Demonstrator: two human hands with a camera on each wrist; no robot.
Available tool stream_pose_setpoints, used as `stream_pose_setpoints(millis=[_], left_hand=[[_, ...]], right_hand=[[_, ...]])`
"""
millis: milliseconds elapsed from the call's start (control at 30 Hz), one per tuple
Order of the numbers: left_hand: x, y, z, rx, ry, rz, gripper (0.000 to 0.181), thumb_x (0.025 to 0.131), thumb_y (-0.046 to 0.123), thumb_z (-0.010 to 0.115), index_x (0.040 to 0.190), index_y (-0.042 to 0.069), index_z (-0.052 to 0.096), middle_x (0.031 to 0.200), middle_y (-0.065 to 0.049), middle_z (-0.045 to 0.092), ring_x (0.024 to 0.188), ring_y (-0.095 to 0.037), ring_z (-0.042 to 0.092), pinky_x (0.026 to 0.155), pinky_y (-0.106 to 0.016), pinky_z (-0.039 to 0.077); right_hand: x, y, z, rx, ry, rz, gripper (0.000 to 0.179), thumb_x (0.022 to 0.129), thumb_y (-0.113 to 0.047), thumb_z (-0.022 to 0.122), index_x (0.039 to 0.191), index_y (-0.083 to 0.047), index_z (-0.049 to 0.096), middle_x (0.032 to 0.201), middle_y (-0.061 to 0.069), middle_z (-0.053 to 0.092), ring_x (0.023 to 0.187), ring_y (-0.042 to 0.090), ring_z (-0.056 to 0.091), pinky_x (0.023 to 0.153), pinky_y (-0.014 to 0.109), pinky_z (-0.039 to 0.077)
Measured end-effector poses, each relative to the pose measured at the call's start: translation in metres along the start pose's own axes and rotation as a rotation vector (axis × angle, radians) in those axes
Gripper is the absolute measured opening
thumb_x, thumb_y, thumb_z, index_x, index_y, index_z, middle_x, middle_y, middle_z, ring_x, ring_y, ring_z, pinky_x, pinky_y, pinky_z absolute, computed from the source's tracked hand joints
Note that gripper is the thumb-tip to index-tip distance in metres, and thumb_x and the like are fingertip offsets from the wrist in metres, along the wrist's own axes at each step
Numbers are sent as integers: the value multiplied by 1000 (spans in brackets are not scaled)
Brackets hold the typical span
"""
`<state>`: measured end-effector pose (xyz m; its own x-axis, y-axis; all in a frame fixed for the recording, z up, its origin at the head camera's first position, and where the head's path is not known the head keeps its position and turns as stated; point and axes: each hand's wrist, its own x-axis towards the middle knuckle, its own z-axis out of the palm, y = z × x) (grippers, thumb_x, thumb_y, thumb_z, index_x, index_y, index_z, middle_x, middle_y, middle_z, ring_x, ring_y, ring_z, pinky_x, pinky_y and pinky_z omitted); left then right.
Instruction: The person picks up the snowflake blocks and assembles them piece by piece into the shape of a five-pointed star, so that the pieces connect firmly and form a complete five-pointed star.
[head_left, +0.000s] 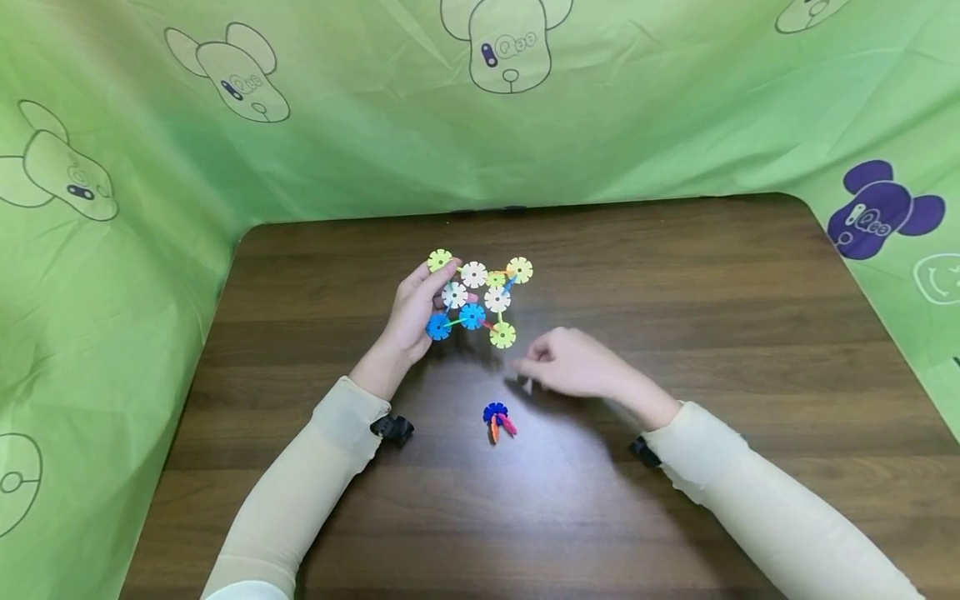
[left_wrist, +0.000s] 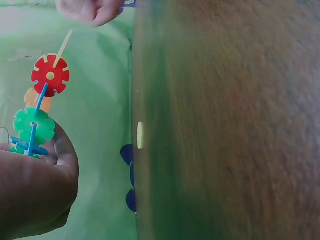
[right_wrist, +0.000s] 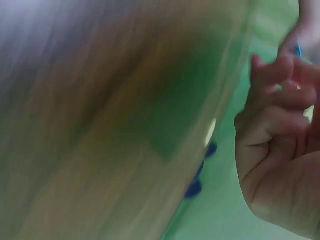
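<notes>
My left hand [head_left: 411, 312] grips a structure of notched plastic snowflake discs [head_left: 472, 317] by its left side, thumb in front. Yellow, white and blue discs face up, with others edge-on between them. From the left wrist, a red disc [left_wrist: 50, 75] and a green disc [left_wrist: 34, 125] rise out of the left hand [left_wrist: 37, 195]. To the right of the structure and apart from it is my right hand [head_left: 573, 362], fingers loosely bent; no disc shows clearly in them. A small cluster of discs, dark blue [head_left: 495, 413], orange and pink, lies on the table below the hands.
The wooden table [head_left: 712, 292] has a green cloth [head_left: 360, 150] with printed animal heads hanging behind and beside it. A black wrist strap [head_left: 392, 428] sits at the left sleeve, another [head_left: 645, 452] at the right.
</notes>
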<state>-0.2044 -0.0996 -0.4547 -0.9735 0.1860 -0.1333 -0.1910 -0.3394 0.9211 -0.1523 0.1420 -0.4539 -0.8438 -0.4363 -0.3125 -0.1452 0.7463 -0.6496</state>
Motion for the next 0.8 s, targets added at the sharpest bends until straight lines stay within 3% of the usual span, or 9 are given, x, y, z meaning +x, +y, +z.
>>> stream_pose_setpoints(millis=[67, 167, 300, 467, 600, 800], left_hand=[[0, 1, 1, -3, 5, 2, 27, 106, 24, 59, 126, 6, 65, 96, -1, 71, 79, -11, 67, 71, -21, 53], [0, 1, 2, 0, 8, -7, 37, 107, 25, 57, 136, 2, 61, 104, -3, 70, 84, -12, 67, 73, -24, 53], [-1, 0, 4, 3, 8, -2, 45, 107, 24, 57, 141, -5, 56, 95, 2, 67, 75, -9, 59, 67, -21, 45], [-2, -1, 5, 9, -4, 17, 43, 106, 23, 58, 137, -7, 57, 83, 6, 59, 67, -8, 43, 61, -20, 34], [-2, -1, 6, 3, -5, 20, 45, 106, 23, 58, 139, -8, 55, 88, 4, 66, 69, -7, 53, 61, -18, 41], [-1, -2, 11, 8, -3, 8, 37, 100, 13, 68, 133, -3, 60, 100, -3, 72, 81, -13, 71, 74, -23, 57]], right_hand=[[1, -9, 10, -52, -81, -12, 45, 100, -48, 65, 68, -17, 72, 55, -3, 62, 46, 12, 49, 48, 29, 37], [4, -20, 21, -116, -134, -3, 57, 96, -55, 67, 54, -17, 64, 46, -5, 56, 41, 11, 53, 48, 31, 42], [7, -28, 30, -166, -156, 33, 58, 93, -57, 71, 53, -14, 66, 44, -3, 57, 40, 13, 59, 51, 34, 50], [10, -33, 37, -202, -160, 72, 56, 90, -57, 74, 53, -15, 69, 44, -3, 58, 40, 13, 59, 52, 34, 51], [11, -37, 41, -208, -168, 87, 51, 88, -54, 78, 55, -16, 68, 45, -4, 58, 42, 13, 61, 56, 33, 51], [8, -32, 41, -111, -205, 51, 41, 91, -40, 79, 60, -16, 68, 49, -4, 60, 44, 13, 60, 56, 32, 50]])
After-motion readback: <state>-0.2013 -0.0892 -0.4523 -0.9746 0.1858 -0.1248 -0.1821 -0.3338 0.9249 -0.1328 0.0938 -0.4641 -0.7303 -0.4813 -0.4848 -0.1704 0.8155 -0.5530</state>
